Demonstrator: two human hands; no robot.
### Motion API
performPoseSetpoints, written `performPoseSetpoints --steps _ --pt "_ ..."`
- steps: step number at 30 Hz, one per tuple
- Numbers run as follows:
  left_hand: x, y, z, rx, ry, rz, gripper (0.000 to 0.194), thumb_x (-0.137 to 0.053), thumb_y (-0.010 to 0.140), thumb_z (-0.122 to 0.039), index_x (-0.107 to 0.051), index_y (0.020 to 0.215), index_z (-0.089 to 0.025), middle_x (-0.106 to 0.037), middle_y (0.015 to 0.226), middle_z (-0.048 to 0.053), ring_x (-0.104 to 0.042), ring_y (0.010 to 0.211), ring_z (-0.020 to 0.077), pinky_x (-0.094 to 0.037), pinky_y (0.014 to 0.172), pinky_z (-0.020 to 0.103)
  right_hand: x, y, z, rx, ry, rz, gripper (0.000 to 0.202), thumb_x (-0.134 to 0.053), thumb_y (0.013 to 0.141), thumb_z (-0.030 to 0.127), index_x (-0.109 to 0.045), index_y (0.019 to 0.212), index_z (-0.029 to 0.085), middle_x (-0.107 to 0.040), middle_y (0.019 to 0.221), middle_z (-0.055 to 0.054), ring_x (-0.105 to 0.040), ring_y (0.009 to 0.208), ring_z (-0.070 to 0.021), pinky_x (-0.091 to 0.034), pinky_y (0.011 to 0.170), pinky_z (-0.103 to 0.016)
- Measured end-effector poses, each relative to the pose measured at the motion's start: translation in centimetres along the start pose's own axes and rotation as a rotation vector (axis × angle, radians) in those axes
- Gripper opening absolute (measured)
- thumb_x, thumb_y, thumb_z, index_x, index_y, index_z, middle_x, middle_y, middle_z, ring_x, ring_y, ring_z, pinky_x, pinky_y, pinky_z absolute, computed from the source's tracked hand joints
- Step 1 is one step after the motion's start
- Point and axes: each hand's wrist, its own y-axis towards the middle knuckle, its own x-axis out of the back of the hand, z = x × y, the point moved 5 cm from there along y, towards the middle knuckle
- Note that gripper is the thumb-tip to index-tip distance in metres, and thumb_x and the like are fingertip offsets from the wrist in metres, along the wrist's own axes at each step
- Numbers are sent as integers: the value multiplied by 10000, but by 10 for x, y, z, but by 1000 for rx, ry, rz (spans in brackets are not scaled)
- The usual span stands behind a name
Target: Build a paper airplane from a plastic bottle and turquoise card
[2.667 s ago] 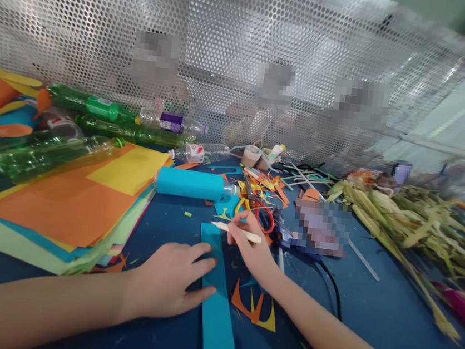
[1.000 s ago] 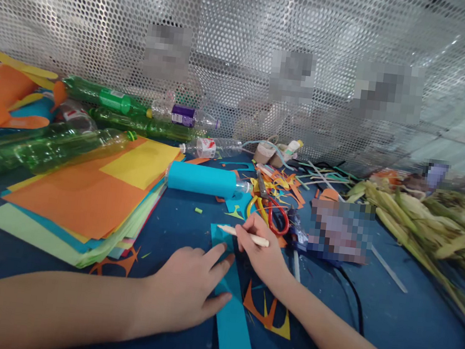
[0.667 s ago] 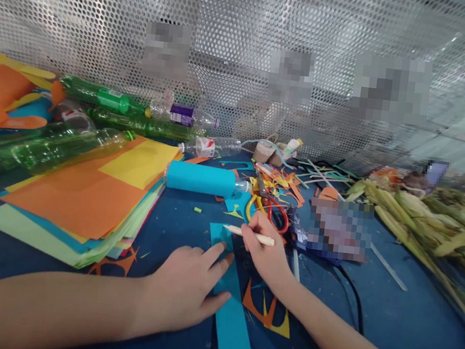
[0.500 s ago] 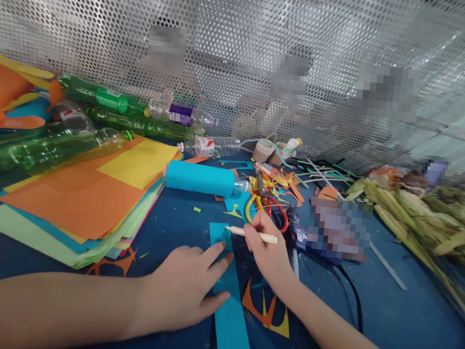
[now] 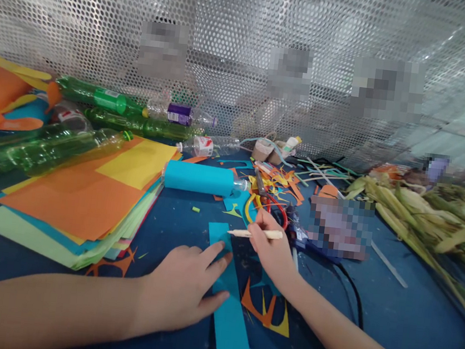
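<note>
Blue paper strip point(image 5: 233, 331): in the head view, flat on the table point(image 5: 176, 224); ahead of the body, between the hands, partly under the left
Long axis: running away from the body, leaning slightly left toward the far end; near end out of view past the bottom edge
Left hand point(image 5: 186, 287): palm down, loosely spread, reaching in from the left; fingertips on the strip, short of the far end
Right hand point(image 5: 272, 246): pinching a pale pen point(image 5: 275, 235), just right of the far end
Pen tip: pointing left, across the axis, at the strip's right edge – touching or hovering, cannot tell
Nearer hand: left, in contact; right, just beside
Blue-wrapped bottle point(image 5: 198, 178): on its side beyond the far end – apart, roughly crosswise
Red-handled scissors point(image 5: 285, 218): just beyond the right hand
</note>
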Motion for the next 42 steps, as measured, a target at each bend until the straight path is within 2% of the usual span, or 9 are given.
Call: performPoseSetpoints --steps 8,11,15,18,21,25,29,34,42 --pt "0 0 1 -2 -7 -1 497 -346 867 -451 -397 1291 -197 -443 1318 98 -615 835 245 -526 683 421 0 1 -6 -23 72 41 247 -442 758 167 -277 584 224 -246 481 78 -267 424 -90 -227 409 -234" --pt "0 -1 1 -10 -15 -17 502 -340 871 -450 -381 1300 -192 -455 1305 111 -613 844 249 -524 684 419 0 1 -5 -50 122 20 259 -457 759 178 -283 572 223 -255 449 83 -263 408 -89 -232 400 -231" --pt "0 -2 1 -27 -9 -45 454 -338 877 -440 -380 1285 -244 -473 1284 109 -610 850 260 -516 670 432 -4 0 1 -78 260 -6 228 -396 852 302 -370 640 223 -466 448 55 -413 435 -110 -349 460 -237" --pt "2 -2 -1 -41 11 -44 377 -354 875 -419 -469 1188 -243 -481 1265 107 -614 803 244 -518 642 413 -14 -3 6 -37 294 136 193 -409 868 364 -432 738 222 -585 581 14 -517 548 -134 -414 555 -262" --pt "4 -2 -2 -54 17 -50 356 -353 878 -400 -502 1143 -216 -458 1279 119 -620 771 221 -523 632 391 -21 -6 6 3 232 260 202 -482 843 370 -417 718 226 -550 569 33 -506 547 -129 -393 551 -257" --pt "1 -2 -4 -82 36 -43 399 -315 896 -391 -508 1153 -155 -521 1200 140 -634 741 208 -532 612 356 -24 -6 1 -12 229 311 189 -478 849 353 -390 736 230 -502 517 63 -455 488 -114 -349 507 -244" --pt "-3 -3 -7 -111 85 -39 452 -277 907 -391 -503 1175 -106 -573 1134 152 -642 711 219 -533 569 354 -28 -5 -2 -23 235 336 202 -480 844 326 -369 707 229 -470 467 80 -423 448 -106 -338 505 -243" --pt "-2 -3 -9 -125 144 -52 468 -273 909 -381 -481 1210 -89 -564 1174 166 -649 732 226 -529 560 337 -31 -3 -5 -31 199 319 206 -488 837 316 -374 691 227 -458 444 86 -401 432 -102 -330 505 -240" --pt "-1 -3 -10 -135 159 -36 473 -270 908 -379 -519 1163 -68 -566 1181 170 -648 714 239 -522 522 359 -32 -5 0 -33 228 366 193 -488 838 298 -384 693 225 -477 471 78 -411 451 -104 -331 489 -235"
